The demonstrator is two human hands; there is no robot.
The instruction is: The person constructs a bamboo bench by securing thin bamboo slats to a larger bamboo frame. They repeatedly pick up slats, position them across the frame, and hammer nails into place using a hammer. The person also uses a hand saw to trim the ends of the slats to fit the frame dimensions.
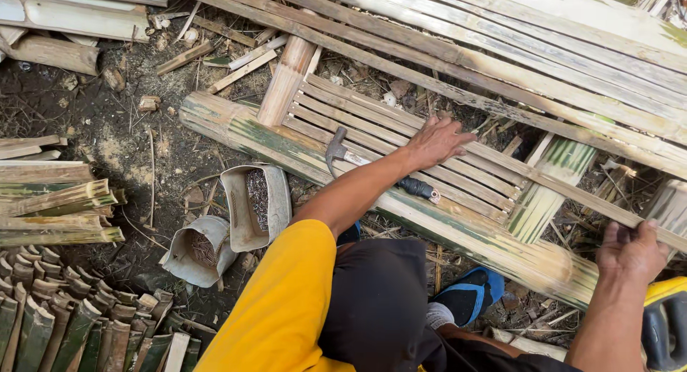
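Observation:
My left hand (436, 139) lies flat, fingers spread, on a panel of bamboo slats (372, 125) fixed across thick split bamboo rails (286, 139). A hammer (338, 149) with a black grip rests on the slats just beside my left forearm, which partly covers it. My right hand (631, 249) curls around a long thin bamboo slat (565, 189) that runs diagonally over the panel's right end.
Two cut plastic containers of nails (254, 200) (200, 250) sit on the dirt at the left. Stacked bamboo pieces (64, 322) fill the lower left, long bamboo strips (544, 50) the upper right. A blue sandal (469, 293) and a yellow-black tool (665, 322) are below.

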